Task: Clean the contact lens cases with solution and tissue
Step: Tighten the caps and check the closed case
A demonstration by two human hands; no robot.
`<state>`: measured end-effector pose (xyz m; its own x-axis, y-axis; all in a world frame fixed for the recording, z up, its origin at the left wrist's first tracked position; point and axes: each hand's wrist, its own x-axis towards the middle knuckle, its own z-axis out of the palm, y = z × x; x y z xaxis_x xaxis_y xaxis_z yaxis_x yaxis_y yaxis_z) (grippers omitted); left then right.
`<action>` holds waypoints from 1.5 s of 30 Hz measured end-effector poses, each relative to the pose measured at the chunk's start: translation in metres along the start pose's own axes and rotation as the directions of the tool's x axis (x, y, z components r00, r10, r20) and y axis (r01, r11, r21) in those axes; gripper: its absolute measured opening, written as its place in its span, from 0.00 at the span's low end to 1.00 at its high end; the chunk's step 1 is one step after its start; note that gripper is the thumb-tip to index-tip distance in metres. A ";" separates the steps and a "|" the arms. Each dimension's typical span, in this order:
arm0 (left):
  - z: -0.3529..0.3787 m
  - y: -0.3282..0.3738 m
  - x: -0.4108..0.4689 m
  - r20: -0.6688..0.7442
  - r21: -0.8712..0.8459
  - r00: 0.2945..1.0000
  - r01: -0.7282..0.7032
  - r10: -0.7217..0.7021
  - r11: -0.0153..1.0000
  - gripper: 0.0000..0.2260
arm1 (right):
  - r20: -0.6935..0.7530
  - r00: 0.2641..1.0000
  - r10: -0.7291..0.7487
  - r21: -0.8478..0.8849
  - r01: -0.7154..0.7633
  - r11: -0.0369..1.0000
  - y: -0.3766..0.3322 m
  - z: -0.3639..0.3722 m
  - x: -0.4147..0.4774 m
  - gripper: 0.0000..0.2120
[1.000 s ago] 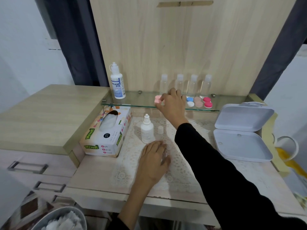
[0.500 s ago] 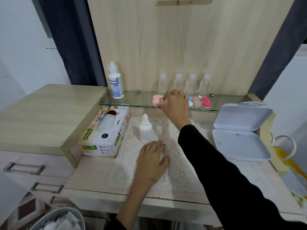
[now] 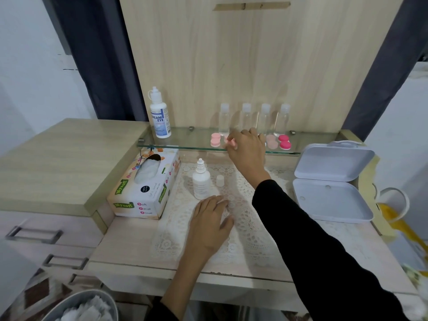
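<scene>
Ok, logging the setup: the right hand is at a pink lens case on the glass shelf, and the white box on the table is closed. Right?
No: the head view shows the white box open, lid tipped back. The right hand is indeed at a pink lens case on the glass shelf.

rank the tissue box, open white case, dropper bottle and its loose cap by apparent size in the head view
1. open white case and tissue box, too alike to split
2. dropper bottle
3. loose cap

Right hand [image 3: 246, 147] pinches a pink lens case [image 3: 232, 142] (left hand [image 3: 209, 224] flat on mat [image 3: 250, 230]).
</scene>
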<state>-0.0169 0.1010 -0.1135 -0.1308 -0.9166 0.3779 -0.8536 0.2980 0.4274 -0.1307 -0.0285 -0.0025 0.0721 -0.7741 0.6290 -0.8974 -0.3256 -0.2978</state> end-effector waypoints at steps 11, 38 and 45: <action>0.002 -0.002 -0.001 0.013 -0.016 1.000 0.003 -0.003 1.000 0.27 | 0.104 0.994 -0.017 0.321 -0.017 0.947 0.037 -0.017 -0.082 0.10; -0.002 -0.002 0.004 0.021 -0.010 1.000 -0.019 0.019 1.000 0.24 | 0.255 0.967 0.004 0.313 -0.086 0.946 0.049 -0.009 -0.149 0.17; -0.007 0.003 0.016 0.052 -0.002 0.997 -0.049 0.049 0.999 0.19 | 0.270 0.962 0.034 0.318 -0.123 0.940 0.050 -0.009 -0.149 0.12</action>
<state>-0.0178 0.0894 -0.1004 -0.1983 -0.9137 0.3547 -0.8453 0.3426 0.4099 -0.1903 0.0751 -0.1044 0.1564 -0.9027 0.4008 -0.7139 -0.3837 -0.5857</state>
